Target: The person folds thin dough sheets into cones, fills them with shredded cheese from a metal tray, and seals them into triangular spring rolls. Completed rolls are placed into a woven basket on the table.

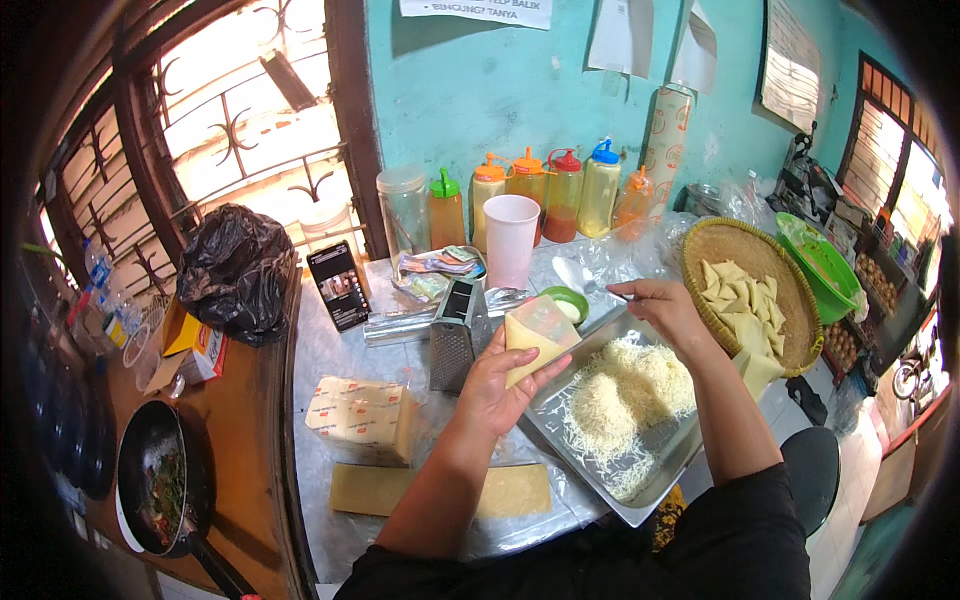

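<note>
My left hand (492, 388) is closed around a thin pastry wrapper (540, 335), folded into a pointed pocket with a pale, translucent flap standing up. My right hand (662, 312) pinches the handle end of a spoon (575, 274), whose bowl is over or beside a small green bowl (568, 300) of white paste. Between my forearms, a metal tray (630, 516) carries a heap of grated cheese (622, 400). To the left of the green bowl stands a metal box grater (458, 340). A stack of wrappers (512, 490) lies partly behind my left forearm.
Folded triangular pastries (740, 295) fill a woven basket (808, 345) at the right. A paper-wrapped block (362, 412), a propped phone (340, 285), a pink cup (510, 240) and several sauce bottles (565, 200) share the table. A frying pan (135, 470) sits at the left.
</note>
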A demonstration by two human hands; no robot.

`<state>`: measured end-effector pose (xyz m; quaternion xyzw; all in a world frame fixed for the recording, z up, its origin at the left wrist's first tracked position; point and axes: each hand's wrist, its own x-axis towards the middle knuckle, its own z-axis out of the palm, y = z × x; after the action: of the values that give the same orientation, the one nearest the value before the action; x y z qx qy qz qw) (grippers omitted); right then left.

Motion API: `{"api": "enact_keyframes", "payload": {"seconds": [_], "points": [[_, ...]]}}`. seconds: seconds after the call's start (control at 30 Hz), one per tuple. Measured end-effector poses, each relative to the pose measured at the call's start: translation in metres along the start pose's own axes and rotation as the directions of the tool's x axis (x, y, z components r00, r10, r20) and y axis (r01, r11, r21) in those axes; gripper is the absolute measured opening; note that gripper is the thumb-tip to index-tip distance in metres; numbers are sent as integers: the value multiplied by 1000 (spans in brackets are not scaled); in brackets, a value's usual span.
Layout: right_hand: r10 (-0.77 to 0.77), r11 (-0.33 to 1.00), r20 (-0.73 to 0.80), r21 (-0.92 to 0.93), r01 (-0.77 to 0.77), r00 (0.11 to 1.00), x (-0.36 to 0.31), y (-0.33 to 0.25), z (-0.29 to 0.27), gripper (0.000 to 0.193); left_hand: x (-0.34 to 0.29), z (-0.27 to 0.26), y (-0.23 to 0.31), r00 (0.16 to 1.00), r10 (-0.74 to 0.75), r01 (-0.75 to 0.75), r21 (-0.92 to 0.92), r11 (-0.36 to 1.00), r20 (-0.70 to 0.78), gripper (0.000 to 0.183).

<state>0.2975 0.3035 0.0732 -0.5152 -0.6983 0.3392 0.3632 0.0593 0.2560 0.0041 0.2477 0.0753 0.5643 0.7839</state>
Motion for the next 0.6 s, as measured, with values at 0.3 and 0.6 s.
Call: {"api": "enact_keyframes", "payload": {"seconds": [0.3,0.6], "points": [[-157,893,-110,-441,93,982,-38,-11,2,31,-2,8,8,992,-39,28,94,995,119,65],[-280,815,-205,-567,119,938,-59,-21,10,30,-6,12,12,991,-51,32,152,988,124,65]]}}
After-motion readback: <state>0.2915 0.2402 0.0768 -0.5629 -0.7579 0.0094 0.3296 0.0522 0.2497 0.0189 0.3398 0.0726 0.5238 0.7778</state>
